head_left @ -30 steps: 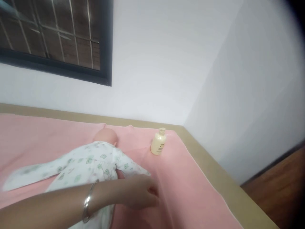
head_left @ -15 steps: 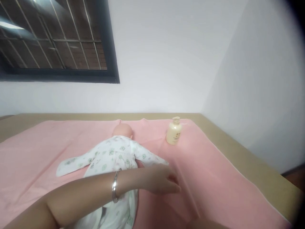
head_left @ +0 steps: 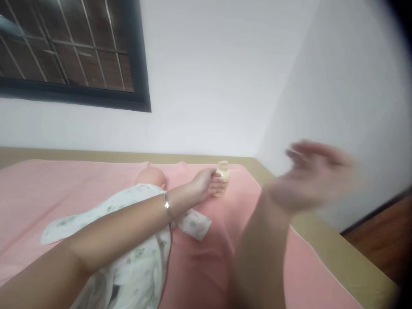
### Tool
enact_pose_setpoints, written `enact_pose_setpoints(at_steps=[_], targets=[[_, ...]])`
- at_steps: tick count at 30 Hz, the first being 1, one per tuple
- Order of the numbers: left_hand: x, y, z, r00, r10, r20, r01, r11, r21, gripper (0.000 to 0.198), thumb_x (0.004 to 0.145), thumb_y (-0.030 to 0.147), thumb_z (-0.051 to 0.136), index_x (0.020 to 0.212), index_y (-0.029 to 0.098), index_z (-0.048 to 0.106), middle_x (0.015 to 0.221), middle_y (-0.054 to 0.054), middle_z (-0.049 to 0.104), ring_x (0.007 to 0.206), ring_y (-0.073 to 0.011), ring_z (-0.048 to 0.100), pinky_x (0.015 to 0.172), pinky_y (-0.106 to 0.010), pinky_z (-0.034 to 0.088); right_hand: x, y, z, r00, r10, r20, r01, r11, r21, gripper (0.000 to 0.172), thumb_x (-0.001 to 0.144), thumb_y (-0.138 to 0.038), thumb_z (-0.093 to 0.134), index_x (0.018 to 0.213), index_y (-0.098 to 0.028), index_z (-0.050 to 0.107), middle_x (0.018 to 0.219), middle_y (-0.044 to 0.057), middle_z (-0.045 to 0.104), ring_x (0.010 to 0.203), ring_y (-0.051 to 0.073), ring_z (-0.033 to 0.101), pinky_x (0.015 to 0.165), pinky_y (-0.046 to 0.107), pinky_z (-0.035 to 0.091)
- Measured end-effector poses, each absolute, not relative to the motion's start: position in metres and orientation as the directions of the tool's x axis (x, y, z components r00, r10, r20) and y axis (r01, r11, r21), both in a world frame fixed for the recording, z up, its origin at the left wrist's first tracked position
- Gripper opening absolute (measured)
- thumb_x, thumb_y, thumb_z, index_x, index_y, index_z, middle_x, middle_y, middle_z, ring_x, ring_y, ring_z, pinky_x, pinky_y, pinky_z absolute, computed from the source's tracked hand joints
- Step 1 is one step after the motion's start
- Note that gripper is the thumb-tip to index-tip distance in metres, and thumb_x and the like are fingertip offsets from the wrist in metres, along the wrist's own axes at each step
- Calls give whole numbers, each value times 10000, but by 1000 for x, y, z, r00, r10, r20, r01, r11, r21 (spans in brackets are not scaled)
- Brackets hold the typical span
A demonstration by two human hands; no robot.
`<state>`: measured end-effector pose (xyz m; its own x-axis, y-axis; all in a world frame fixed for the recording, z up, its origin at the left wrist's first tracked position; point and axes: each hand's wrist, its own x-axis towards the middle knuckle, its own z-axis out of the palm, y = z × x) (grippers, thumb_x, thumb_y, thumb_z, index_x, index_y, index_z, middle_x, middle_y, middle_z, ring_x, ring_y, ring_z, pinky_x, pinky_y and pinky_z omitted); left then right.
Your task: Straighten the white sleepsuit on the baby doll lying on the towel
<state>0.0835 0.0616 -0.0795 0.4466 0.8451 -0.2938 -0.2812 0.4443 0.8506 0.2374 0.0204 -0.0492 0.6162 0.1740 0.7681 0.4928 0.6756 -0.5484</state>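
A doll [head_left: 150, 177] in a white, green-patterned baby gown [head_left: 138, 253] lies on a pink sheet. My left arm, with a silver bangle [head_left: 166, 206] on its wrist, crosses over the gown. My left hand [head_left: 207, 183] overlaps the cream pump bottle [head_left: 223, 174], fingers stretched across its lower front; I see no grip around it. The gown's right-hand sleeve [head_left: 195, 224] lies just below that hand. Raised on the right, my right hand [head_left: 317, 176] is blurred, its fingers loosely apart and nothing visible in it.
The pink sheet [head_left: 199, 274] covers most of the tan surface [head_left: 357, 268]. White walls [head_left: 206, 86] stand behind and to the right. A dark-framed window [head_left: 138, 64] with bars is at the upper left. Brown wood [head_left: 383, 234] shows beyond the right edge.
My left hand has moved from beside the sleeve up to the bottle. My right hand has risen into view from the bottom. The view has shifted slightly to the right.
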Motion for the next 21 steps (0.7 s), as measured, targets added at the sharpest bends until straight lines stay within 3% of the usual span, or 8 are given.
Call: enact_pose_setpoints(at_steps=[1,3,5,7,10,13,17,21], targets=[[88,73,-74,368,863,-346,-352,474,807,160,835,271,508,818,126,572,736,-80,565,674,-175,592,606,-269,504,234,30,-54,593,227,772,506,641,-577,333,915,-236,390,1207,-189,542,1212,71,554,1143,221,519,987,457,420],[94,92,-67,291,859,-422,-456,512,728,260,883,310,448,972,98,570,857,-128,592,770,-201,627,637,-274,532,228,49,-65,470,492,733,538,499,-679,400,811,-162,408,1172,-158,580,1218,86,577,1186,235,501,1041,443,372],[98,107,-65,256,858,-445,-516,511,688,363,910,349,407,1105,73,538,992,-174,593,872,-221,635,680,-271,545,224,65,-78,281,794,539,588,302,-751,462,753,-140,417,1180,-144,593,1240,110,581,1224,257,478,1058,437,347],[100,116,-66,251,862,-440,-536,502,679,432,922,374,382,1185,54,505,1093,-207,572,949,-234,628,725,-270,548,220,76,-89,164,907,387,638,202,-743,483,759,-135,403,1209,-145,580,1242,123,582,1254,259,453,1067,429,330],[101,122,-69,258,867,-427,-546,495,675,500,926,391,382,1244,15,470,1160,-239,546,1023,-259,609,775,-280,546,215,86,-98,78,899,430,690,263,-674,495,803,-120,356,1267,-133,526,1319,122,522,1307,218,387,1105,393,266],[101,125,-70,266,869,-417,-554,492,671,535,924,379,402,1260,-35,447,1153,-261,546,1045,-278,599,779,-278,547,210,93,-104,44,878,477,707,310,-636,471,842,-118,311,1272,-127,502,1335,124,499,1271,195,420,1083,362,294],[101,125,-72,266,868,-419,-548,494,675,481,942,340,370,1224,-34,478,1127,-260,557,1004,-267,618,772,-284,552,207,99,-108,64,890,452,774,242,-585,461,808,-75,329,1217,-117,536,1256,133,549,1206,211,469,1046,379,331],[99,124,-79,279,868,-411,-530,496,688,421,941,314,385,1200,6,507,1145,-240,552,989,-247,624,795,-288,550,202,97,-108,138,893,428,813,145,-564,505,822,-92,341,1296,-139,507,1347,113,496,1276,230,407,1060,407,308]])
